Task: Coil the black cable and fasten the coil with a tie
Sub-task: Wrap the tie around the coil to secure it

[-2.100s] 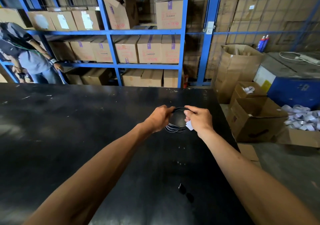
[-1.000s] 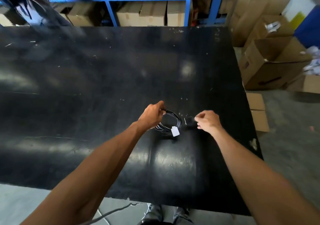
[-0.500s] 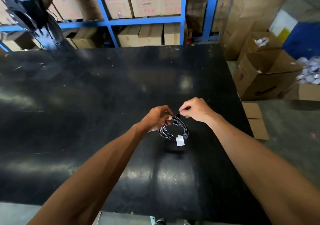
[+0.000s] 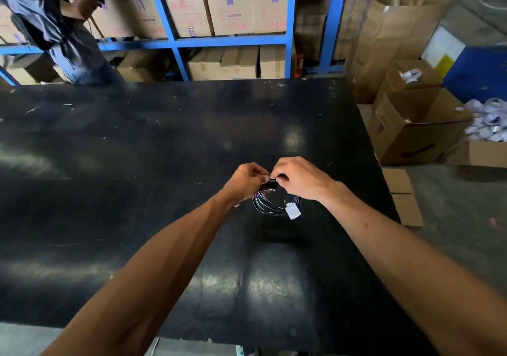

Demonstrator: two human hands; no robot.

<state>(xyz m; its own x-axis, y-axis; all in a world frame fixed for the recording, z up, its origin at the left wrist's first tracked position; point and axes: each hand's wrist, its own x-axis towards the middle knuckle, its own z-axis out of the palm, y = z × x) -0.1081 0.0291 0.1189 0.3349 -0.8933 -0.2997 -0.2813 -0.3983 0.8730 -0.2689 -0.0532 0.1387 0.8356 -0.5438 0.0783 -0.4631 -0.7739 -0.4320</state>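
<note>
Both hands pinch the top of the coiled black cable (image 4: 270,205): the left hand (image 4: 247,181) grips the bundled loops from the left, and the right hand (image 4: 297,177) closes its fingertips on a small dark piece at the same spot, which may be the tie, though it is too small to tell for sure. The coil hangs from that pinch, held just above the black table (image 4: 164,163), toward its right edge and roughly midway between the near and far edges. A white tag (image 4: 293,211) dangles from the lower right of the loops.

Judging by this, the coiling looks done and the fastening step is in hand. The next move likely calls for wrapping the tie round all the strands and closing it, while the left hand keeps the loops squeezed together so none springs free.

Beyond the table's right edge stand open cardboard boxes (image 4: 411,125). Behind its far edge runs blue shelving (image 4: 231,41) stacked with cartons, where another person (image 4: 52,26) stands.
</note>
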